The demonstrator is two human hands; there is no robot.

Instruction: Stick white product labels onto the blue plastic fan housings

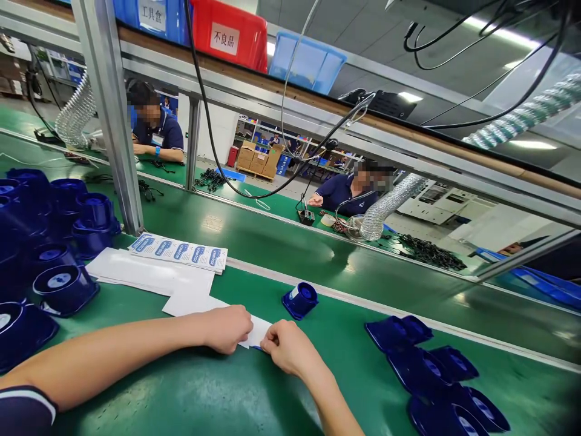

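Head view, looking down and forward. Left hand (227, 329) curled into a loose fist, knuckles up, pressing down on a white backing sheet (193, 304) lying flat on the green table (218, 387). Right hand (285, 348) just beside it, fingers closed in a pinch at the sheet's near right corner, where a sliver of blue shows between the 2 hands; too small to tell whether that sliver is a label or something else. Fingertips of both hands tucked under and hidden, so the exact pinch cannot be made out. Both forearms cut off by the lower frame edge.

Just beyond the pinch, slightly right, 1 small blue housing (300, 299) standing alone on the table, apart from the sheet. Beyond the left hand, more white sheets (145, 270) overlapping, with a strip of blue-printed labels (179, 251) at their far edge. Far left of the grip, a crowd of blue housings (63, 242), partly cut off by the frame. Right of the grip, well apart, a stack of flat blue lids (431, 369), lowest ones cropped.

Past the grey conveyor belt (318, 254), 2 seated co-workers (158, 130), faces blurred, hands resting at their own bench.
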